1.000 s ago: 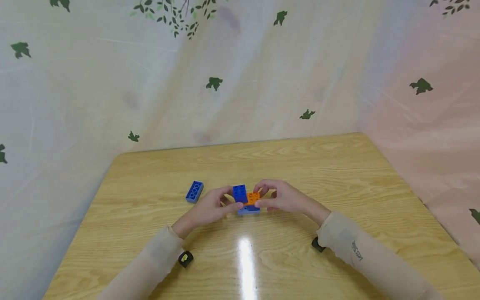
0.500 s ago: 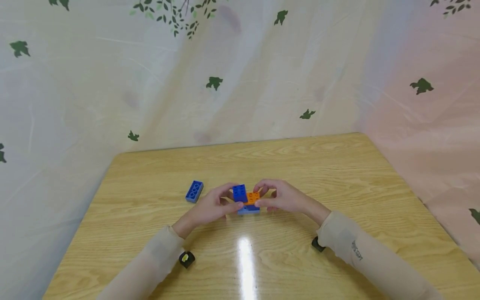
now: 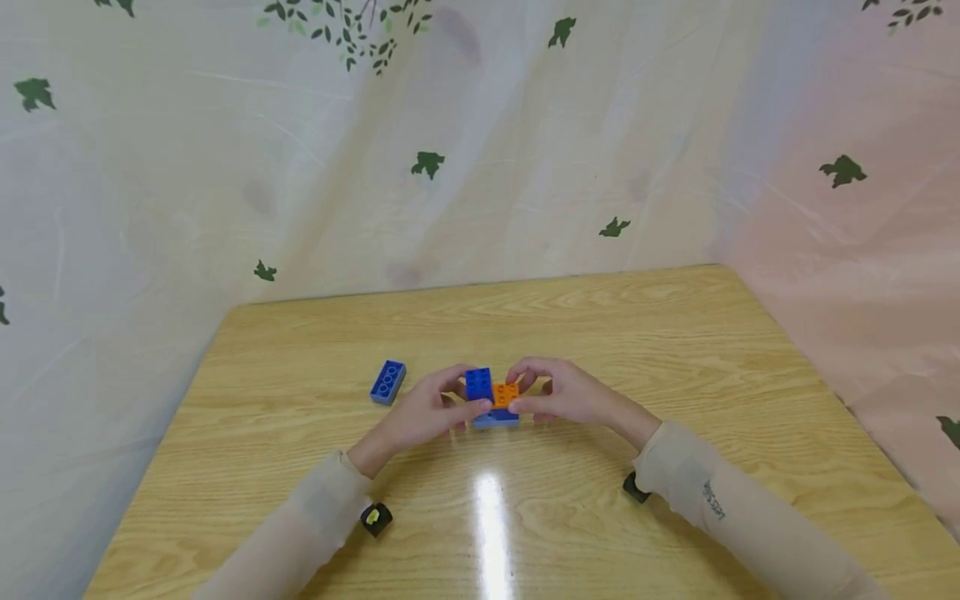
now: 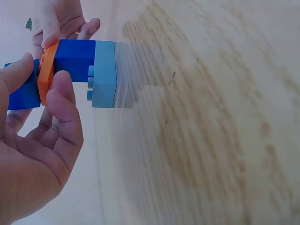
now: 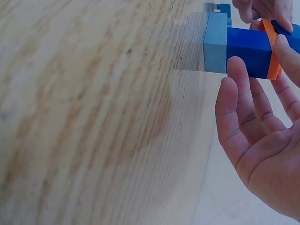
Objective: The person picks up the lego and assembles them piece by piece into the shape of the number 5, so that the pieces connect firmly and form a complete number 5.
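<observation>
A small stack of toy building bricks stands on the table. Its base is a light blue brick [image 4: 105, 75], with a dark blue brick [image 5: 248, 51] on one end of it. Above that lies a thin orange plate brick [image 3: 506, 394], and another dark blue brick [image 3: 478, 383] tops its left half. My left hand [image 3: 420, 417] pinches the stack from the left, thumb at the top blue brick and a finger at the orange edge. On the other side my right hand [image 3: 566, 392] pinches the orange brick's right end between thumb and fingers.
Left of the stack a loose blue brick [image 3: 387, 382] lies on the wooden table [image 3: 600, 317]. Small black devices [image 3: 377, 519] sit near both sleeves. A pale curtain [image 3: 495, 208] with leaf prints rises behind the table.
My left thumb has slid slightly right along the stack's front, and the left index finger has risen a little behind the top blue brick. The right hand keeps its hold.
</observation>
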